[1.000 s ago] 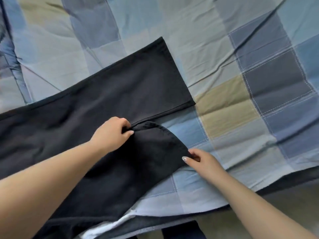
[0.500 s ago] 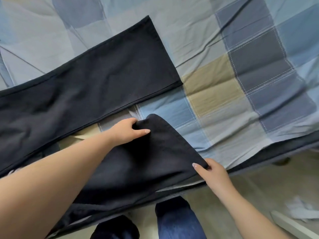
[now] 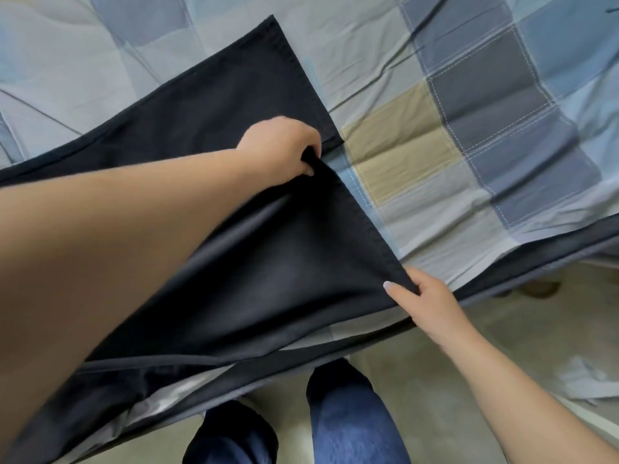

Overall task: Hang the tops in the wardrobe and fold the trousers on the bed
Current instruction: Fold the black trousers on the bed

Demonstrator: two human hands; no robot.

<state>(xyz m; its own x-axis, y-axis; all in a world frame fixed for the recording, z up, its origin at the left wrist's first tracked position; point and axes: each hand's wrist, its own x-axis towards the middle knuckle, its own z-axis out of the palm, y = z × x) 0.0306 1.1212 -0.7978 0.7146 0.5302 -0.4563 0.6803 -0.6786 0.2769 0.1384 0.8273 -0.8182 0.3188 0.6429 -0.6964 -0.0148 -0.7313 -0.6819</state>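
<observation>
Folding the near trouser leg over the far one on the bed.

Our left hand (image 3: pixel 281 147) pinches the upper hem corner of the black cotton trousers (image 3: pixel 207 105), which lie across the patchwork quilted bed (image 3: pixel 402 145); our right hand (image 3: pixel 423 304) pinches the lower hem corner near the bed's edge. If one pinch slackens or the hands travel unevenly, we judge the lifted leg could sag, land skewed, and leave mismatched hems or trapped creases.

Lifted near leg of the black trousers (image 3: pixel 284 279) off the bed, left hand (image 3: pixel 284 149) carrying its corner toward the far leg.
</observation>
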